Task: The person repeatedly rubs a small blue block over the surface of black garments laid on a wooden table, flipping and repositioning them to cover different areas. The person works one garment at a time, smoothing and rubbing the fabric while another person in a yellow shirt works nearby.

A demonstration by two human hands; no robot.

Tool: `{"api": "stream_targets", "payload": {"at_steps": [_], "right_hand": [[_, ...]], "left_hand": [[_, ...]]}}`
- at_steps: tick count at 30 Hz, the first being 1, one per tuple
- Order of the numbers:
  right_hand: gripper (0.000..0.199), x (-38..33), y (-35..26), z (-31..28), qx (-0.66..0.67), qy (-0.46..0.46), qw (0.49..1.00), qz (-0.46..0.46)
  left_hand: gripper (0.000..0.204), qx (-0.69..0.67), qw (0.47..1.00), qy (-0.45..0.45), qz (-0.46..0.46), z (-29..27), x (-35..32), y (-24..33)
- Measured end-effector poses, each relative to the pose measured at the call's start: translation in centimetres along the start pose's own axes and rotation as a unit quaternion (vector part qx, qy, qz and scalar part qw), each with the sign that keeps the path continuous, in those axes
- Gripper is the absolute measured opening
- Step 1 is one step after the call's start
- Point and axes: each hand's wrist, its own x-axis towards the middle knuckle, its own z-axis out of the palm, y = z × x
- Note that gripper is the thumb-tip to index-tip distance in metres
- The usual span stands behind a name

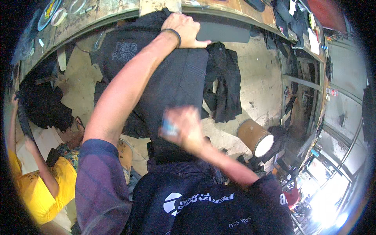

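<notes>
A long black garment [172, 78], which looks like trousers with stitched seams, hangs from the table edge down to my lap. My left hand [184, 29], with a dark band at the wrist, is closed over its upper end, thumb stretched to the right. Lower down, my right hand [183, 127] is smeared by motion over the cloth. It is closed round a small blue-and-white thing [169, 127] whose kind I cannot make out. Black cloth with outlined lettering [125, 51] lies left of my left forearm.
A worktable [113, 17] curves across the far side, with tape rolls [59, 17] at its left. More black trousers [223, 82] lie on the floor to the right, near a brown drum [256, 137]. A person in yellow [47, 184] sits at left, handling dark cloth [25, 121].
</notes>
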Motion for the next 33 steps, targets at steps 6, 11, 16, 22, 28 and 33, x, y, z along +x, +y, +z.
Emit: {"api": "stream_targets", "payload": {"at_steps": [6, 11, 16, 22, 28, 33], "right_hand": [[0.064, -3.0, -0.1, 0.2, 0.026, -0.047, 0.998, -0.011], [0.062, -1.8, 0.2, -0.4, -0.071, 0.076, 0.994, 0.038], [0.076, -8.4, -2.9, -0.2, 0.079, -0.033, 0.996, -0.003], [0.073, -11.1, -3.9, -0.9, 0.032, -0.048, 0.996, -0.061], [0.065, -9.6, -2.2, -1.4, 0.076, -0.106, 0.990, -0.052], [0.067, -8.5, -1.8, -2.4, 0.022, -0.067, 0.997, -0.031]], "left_hand": [[0.088, -0.013, 1.000, -0.010, 0.003, -0.1, -0.1, -0.1], [0.087, -0.034, 0.982, -0.173, -0.065, -1.2, 0.4, 1.1], [0.091, 0.028, 0.997, 0.074, -0.002, -2.1, -2.1, -0.6], [0.067, 0.003, 0.976, 0.185, -0.117, -3.4, -8.5, -3.5], [0.080, -0.039, 0.986, 0.130, -0.099, -0.9, -14.8, 3.6], [0.090, -0.075, 0.969, 0.068, -0.224, 1.4, -19.3, -0.9]]}}
